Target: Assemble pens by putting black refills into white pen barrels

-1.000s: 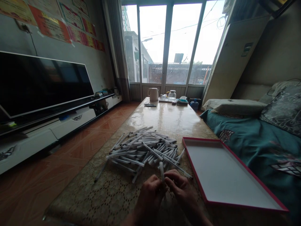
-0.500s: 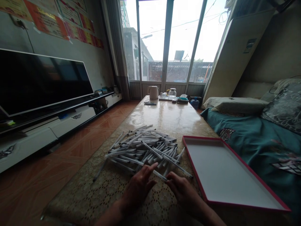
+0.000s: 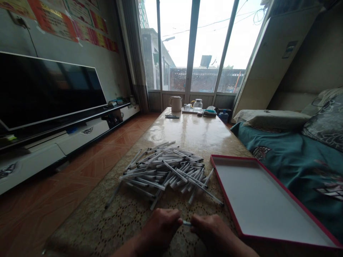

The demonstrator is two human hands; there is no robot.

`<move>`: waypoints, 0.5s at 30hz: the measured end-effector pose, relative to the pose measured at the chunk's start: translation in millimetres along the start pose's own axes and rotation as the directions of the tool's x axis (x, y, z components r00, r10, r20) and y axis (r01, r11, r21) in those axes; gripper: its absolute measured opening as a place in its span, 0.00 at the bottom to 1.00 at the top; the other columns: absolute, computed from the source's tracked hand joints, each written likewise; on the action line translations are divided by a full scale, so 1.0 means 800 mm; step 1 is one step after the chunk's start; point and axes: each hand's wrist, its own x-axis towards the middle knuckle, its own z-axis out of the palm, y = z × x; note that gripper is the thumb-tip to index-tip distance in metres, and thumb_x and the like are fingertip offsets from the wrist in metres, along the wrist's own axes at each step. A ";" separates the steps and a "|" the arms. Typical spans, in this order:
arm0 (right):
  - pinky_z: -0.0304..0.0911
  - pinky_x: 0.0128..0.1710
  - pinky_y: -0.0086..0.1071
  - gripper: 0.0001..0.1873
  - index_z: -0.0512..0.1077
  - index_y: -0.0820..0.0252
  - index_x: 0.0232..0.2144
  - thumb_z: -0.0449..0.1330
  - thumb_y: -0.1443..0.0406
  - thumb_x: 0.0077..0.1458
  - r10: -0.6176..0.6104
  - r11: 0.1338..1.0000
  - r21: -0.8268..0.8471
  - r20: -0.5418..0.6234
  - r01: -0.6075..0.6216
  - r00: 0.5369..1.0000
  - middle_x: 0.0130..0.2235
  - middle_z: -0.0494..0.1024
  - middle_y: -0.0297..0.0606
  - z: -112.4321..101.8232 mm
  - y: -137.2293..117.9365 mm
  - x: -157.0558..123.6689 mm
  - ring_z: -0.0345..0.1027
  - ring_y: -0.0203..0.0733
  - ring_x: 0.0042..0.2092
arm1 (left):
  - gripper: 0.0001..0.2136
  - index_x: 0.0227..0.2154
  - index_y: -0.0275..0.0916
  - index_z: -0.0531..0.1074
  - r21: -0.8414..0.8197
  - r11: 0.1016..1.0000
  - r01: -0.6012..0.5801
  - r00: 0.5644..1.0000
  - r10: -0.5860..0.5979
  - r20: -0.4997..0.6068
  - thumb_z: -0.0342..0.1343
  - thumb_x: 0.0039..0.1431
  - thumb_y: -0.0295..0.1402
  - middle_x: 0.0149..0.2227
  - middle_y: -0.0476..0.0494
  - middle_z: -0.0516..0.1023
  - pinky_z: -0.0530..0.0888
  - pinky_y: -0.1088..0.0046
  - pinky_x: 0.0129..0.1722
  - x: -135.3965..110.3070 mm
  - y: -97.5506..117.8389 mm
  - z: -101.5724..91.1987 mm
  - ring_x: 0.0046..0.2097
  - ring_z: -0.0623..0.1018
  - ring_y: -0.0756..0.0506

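Between my two hands, close to the near side of the table, a white pen (image 3: 187, 223) shows for a short stretch. My left hand (image 3: 163, 228) is closed on one end of it, and my right hand (image 3: 210, 228) grips the other end. Most of this pen is covered by my fingers. Just beyond my hands lies a loose pile of white pens (image 3: 166, 167) with dark tips, pointing in many directions. To the right of my right hand rests a shallow tray (image 3: 230, 201) with a red rim and a white inside.
The long table (image 3: 193, 134) has a patterned cover. At its far end stand a pitcher (image 3: 175, 104), a glass jug (image 3: 197, 104) and a tissue pack (image 3: 209, 112). A sofa (image 3: 284, 153) flanks the right; a television (image 3: 53, 91) on a low cabinet is at left.
My right hand has drawn a pen back from the pile toward me. My left hand, which was open over the pile's near edge, has moved back and closed on that pen.
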 end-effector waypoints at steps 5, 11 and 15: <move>0.39 0.19 0.30 0.07 0.63 0.57 0.27 0.54 0.68 0.57 -0.212 0.945 -0.280 -0.124 0.171 0.969 0.22 0.72 0.30 -0.025 0.009 -0.013 0.62 0.33 0.19 | 0.19 0.19 0.40 0.54 -0.280 0.936 0.212 0.977 -0.199 0.075 0.39 0.64 0.41 0.19 0.55 0.56 0.56 0.76 0.23 -0.005 -0.003 -0.017 0.22 0.60 0.52; 0.48 0.21 0.27 0.13 0.65 0.57 0.28 0.46 0.65 0.63 -0.026 0.977 -0.208 -0.333 -0.047 0.942 0.22 0.69 0.32 -0.054 0.040 -0.019 0.61 0.34 0.20 | 0.15 0.24 0.38 0.65 -0.144 0.959 0.245 0.968 -0.251 -0.026 0.43 0.63 0.38 0.25 0.49 0.69 0.63 0.77 0.28 -0.014 -0.028 -0.030 0.28 0.71 0.49; 0.54 0.21 0.26 0.14 0.68 0.54 0.38 0.43 0.62 0.65 0.084 0.991 -0.059 -0.403 -0.118 0.911 0.26 0.74 0.35 -0.030 0.024 0.000 0.68 0.37 0.23 | 0.09 0.32 0.39 0.70 0.185 0.962 0.203 0.978 -0.188 -0.094 0.44 0.62 0.31 0.32 0.44 0.73 0.65 0.76 0.27 -0.002 -0.030 -0.011 0.29 0.75 0.47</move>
